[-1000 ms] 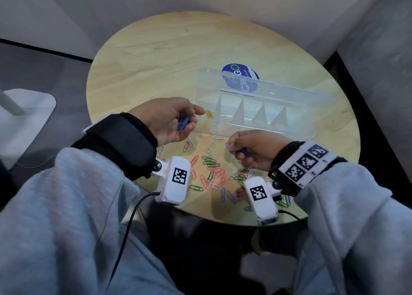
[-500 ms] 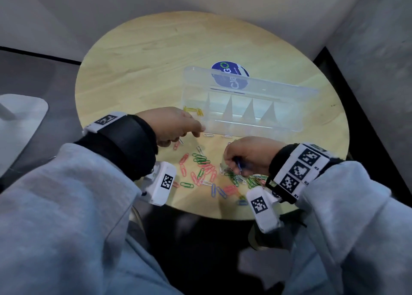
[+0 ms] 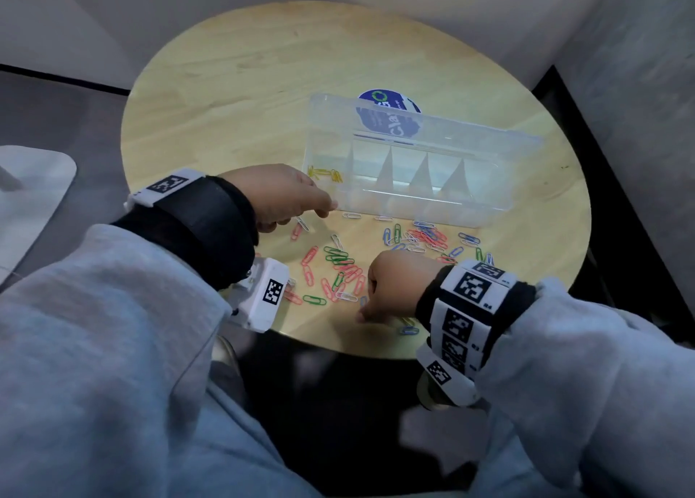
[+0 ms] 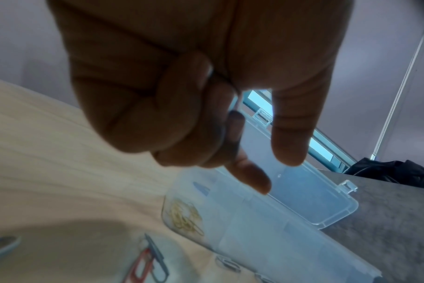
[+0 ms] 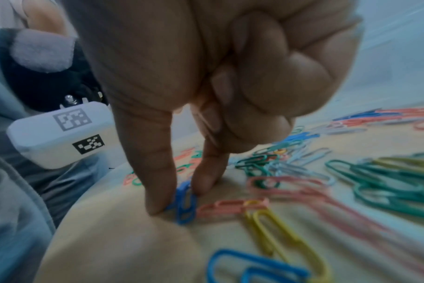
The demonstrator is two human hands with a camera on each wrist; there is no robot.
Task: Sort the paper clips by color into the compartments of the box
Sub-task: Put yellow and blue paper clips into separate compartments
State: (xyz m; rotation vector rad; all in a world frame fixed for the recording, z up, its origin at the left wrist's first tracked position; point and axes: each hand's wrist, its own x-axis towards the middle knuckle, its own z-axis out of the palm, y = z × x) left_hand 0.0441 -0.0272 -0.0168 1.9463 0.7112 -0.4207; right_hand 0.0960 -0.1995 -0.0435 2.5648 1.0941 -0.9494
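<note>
- A round wooden surface (image 3: pixel 240 95) is shown from the head view, with a clear plastic box (image 3: pixel 406 193) set toward its right side, the lid (image 3: pixel 425 129) standing open behind the row of compartments.
- Yellow paper clips (image 3: pixel 325 174) are seen in the leftmost compartment of the box; the other compartments are not seen to hold clips.
- A blue round sticker (image 3: pixel 387 117) is visible through the lid, on the surface toward its far edge.
- Loose paper clips (image 3: pixel 344 268) in red, green, blue, white and yellow are scattered between the box's near wall and the near edge of the surface, in two loose clusters.
- The left hand (image 3: pixel 278 196) is held over the surface just beside the left end of the box. In the left wrist view its grip (image 4: pixel 206 107) is seen with the outer fingers curled in and the thumb and one finger extended downward, apart; something dark appears between the curled fingers, but what it is cannot be told.
- The right hand (image 3: pixel 391 287) is placed near the near edge of the surface, at the near side of the clusters. Its grip is narrow: a blue paper clip (image 5: pixel 185 204) is pinched between thumb and forefinger against the surface, with the remaining fingers curled into the palm.
- A pink clip (image 5: pixel 220 207) and a yellow clip (image 5: pixel 278 235) lie just beside the pinched one.
- White tagged wrist units (image 3: pixel 265 294) and grey sleeves (image 3: pixel 113 347) are worn on both arms.
</note>
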